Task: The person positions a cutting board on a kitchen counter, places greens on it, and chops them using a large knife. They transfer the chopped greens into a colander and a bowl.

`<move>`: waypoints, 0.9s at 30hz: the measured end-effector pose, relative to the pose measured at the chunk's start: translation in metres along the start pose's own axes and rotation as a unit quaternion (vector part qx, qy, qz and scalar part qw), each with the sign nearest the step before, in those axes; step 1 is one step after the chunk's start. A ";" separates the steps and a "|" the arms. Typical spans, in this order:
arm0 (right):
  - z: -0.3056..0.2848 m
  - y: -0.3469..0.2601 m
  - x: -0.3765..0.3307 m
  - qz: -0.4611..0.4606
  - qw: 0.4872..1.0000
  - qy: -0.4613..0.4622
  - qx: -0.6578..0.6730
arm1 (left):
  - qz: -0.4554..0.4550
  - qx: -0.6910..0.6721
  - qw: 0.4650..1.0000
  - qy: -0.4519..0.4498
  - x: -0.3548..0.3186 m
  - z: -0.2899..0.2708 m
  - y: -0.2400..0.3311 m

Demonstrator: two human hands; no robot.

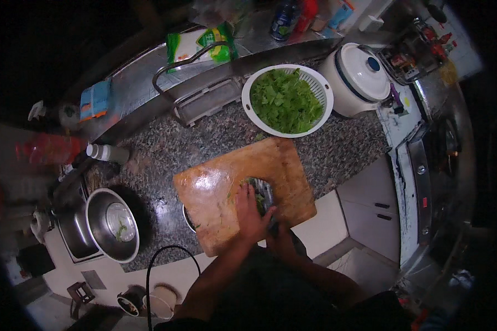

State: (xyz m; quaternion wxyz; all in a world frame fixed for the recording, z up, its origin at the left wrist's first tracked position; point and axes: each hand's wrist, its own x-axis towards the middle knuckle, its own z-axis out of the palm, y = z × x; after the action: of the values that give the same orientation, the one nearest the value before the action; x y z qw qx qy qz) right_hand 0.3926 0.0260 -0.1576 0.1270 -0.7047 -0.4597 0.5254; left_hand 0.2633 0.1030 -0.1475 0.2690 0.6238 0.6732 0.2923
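Note:
On the wooden cutting board (221, 193) lies the wide dark blade of a cleaver (266, 194), a few bits of green leaf (259, 203) beside it. My right hand (281, 240) is closed around the cleaver's handle, mostly hidden by my left hand and wrist. Flat against the board by the blade is my left hand (251, 215), fingers stretched out and thumb apart, touching the greens. Beyond the board stands a white colander (247, 105) heaped with chopped leafy greens (284, 102).
A steel basin (94, 220) sits over the sink (74, 237) at left. Another rim (188, 218) shows under the board's left edge. A white rice cooker (350, 77) stands far right, near the stove (421, 176). A white bottle (107, 153) and a rack (210, 102) are on the granite counter.

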 end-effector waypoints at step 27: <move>-0.276 -0.096 0.156 -0.032 0.978 -0.004 0.206 | 0.166 0.184 0.965 0.085 0.309 0.075 0.130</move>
State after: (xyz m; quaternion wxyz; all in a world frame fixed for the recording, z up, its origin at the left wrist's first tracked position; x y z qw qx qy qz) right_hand 0.5835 0.2845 -0.0767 0.2839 -0.6464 -0.3643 0.6073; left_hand 0.3825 0.4218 -0.1030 0.0391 0.7384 0.6226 0.2561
